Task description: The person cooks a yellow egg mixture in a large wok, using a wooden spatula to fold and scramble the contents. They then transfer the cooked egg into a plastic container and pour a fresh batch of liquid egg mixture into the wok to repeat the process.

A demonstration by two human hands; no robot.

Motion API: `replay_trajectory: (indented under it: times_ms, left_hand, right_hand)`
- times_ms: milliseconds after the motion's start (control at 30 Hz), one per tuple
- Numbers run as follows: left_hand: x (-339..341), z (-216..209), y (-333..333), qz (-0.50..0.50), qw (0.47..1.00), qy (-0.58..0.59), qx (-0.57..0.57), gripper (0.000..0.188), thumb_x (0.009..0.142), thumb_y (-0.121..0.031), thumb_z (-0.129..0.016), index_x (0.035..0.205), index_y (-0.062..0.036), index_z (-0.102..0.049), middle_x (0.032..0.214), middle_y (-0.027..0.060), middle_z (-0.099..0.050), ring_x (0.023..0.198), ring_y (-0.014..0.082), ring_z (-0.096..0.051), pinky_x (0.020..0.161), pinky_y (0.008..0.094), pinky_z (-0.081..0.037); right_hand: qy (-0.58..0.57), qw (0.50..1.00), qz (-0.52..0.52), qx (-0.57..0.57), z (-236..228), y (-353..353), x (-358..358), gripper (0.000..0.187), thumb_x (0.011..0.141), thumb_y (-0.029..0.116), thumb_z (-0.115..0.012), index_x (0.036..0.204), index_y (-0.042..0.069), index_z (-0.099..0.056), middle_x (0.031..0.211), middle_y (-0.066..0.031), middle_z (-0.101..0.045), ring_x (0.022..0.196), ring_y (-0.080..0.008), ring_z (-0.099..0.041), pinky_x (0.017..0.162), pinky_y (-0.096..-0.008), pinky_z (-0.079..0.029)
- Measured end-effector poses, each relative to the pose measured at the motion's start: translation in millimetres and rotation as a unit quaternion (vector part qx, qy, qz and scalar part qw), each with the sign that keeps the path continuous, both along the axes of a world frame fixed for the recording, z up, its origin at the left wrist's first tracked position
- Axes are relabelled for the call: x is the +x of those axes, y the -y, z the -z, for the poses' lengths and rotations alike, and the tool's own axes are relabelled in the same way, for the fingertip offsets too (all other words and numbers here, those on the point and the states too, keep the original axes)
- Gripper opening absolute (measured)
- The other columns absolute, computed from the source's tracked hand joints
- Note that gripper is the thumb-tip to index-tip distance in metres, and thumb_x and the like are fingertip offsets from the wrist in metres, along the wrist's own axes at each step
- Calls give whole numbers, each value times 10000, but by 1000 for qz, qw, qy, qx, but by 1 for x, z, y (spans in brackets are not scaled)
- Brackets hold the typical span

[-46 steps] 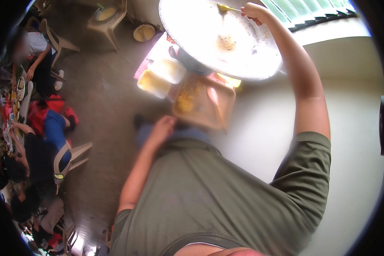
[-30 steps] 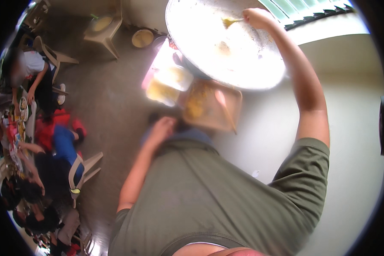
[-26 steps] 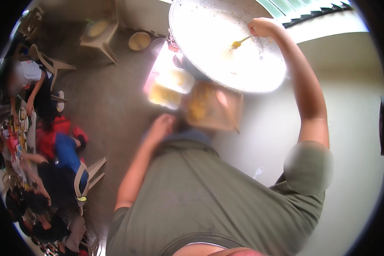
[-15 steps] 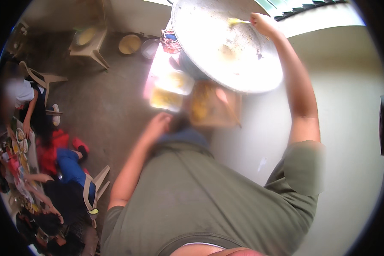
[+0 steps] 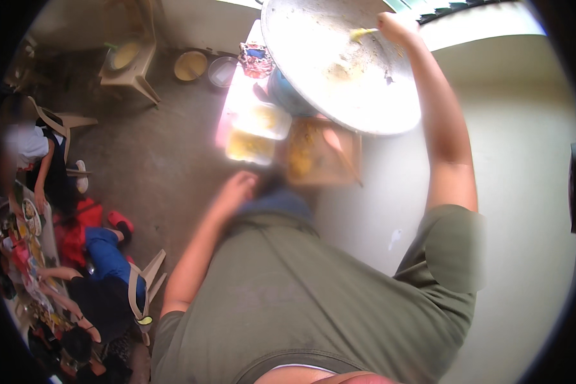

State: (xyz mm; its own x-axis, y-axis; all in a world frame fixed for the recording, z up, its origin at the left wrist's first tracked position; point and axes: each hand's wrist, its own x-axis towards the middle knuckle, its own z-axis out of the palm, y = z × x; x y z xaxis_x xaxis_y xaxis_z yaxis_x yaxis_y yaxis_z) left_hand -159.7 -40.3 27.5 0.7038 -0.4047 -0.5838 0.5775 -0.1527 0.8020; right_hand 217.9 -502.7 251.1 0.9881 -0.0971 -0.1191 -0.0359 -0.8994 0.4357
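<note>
A very wide, shallow metal pan (image 5: 339,96) stands tilted at the top, its inside smeared with pale brown residue and partly washed out by glare. My right hand (image 5: 395,29) reaches over its far right rim with closed fingers. They grip a utensil with a yellow head (image 5: 360,34), which lies against the pan's inner surface; its exact kind is too small to tell. Low in front of my waist hangs my left hand (image 5: 239,187), fingers loosely bent and apart, with nothing visible in them. It is nearest to a clear tub of yellow food (image 5: 249,147).
A second tub (image 5: 265,120) and a tan box with a wooden-handled spoon (image 5: 339,150) sit below the pan. A patterned packet (image 5: 256,61) lies on the pink-edged table. Round basins (image 5: 190,66) stand on the floor. Left, people sit by a food-laden table (image 5: 32,256) and plastic chairs (image 5: 148,275).
My right hand and the yellow-headed utensil have shifted slightly across the pan, toward the right. My left hand has stayed nearly in place.
</note>
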Motion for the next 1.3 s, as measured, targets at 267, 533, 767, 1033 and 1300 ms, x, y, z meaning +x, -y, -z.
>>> replay_trajectory:
  times_ms: [267,533,767,1033,1300]
  left_hand:
    - [-12,-16,-15,-8,1000,-18,17,296,1054,-267,-557,1239,-59,-657,762,-14,-565,665,52,-477,617,220,-399]
    - [-25,-8,-3,1,1000,-13,-5,309,1050,-271,-558,1249,-56,-658,763,-10,-569,660,59,-477,617,222,-399]
    - [-51,-13,13,-13,1000,-16,11,321,1049,-272,-552,1259,-54,-658,764,-7,-574,659,66,-486,623,232,-408]
    - [-99,-24,75,-72,997,-4,35,320,1052,-275,-546,1255,-55,-661,768,-9,-584,648,63,-489,614,229,-407]
    - [-147,-65,211,-38,999,35,4,314,1056,-281,-561,1257,-61,-659,821,4,-624,722,95,-568,640,264,-461]
  right_hand:
    - [43,971,135,191,-23,-95,-16,335,1018,240,-503,1141,39,-740,1064,-173,-738,916,-268,-698,832,-405,-560]
    - [63,998,7,-19,4,-29,-5,237,913,153,-611,1014,29,-786,1045,-205,-767,931,-325,-740,765,-423,-570]
    - [-232,937,-230,124,0,-54,-53,172,930,227,-769,1065,123,-791,939,-77,-766,845,-189,-682,761,-361,-561]
    - [-84,966,-172,172,-16,-2,-54,167,918,91,-647,1024,126,-772,973,-54,-774,919,-218,-718,814,-365,-567]
    - [26,998,-44,47,-26,104,-51,228,800,298,-748,940,134,-822,982,-126,-787,936,-296,-741,793,-406,-579]
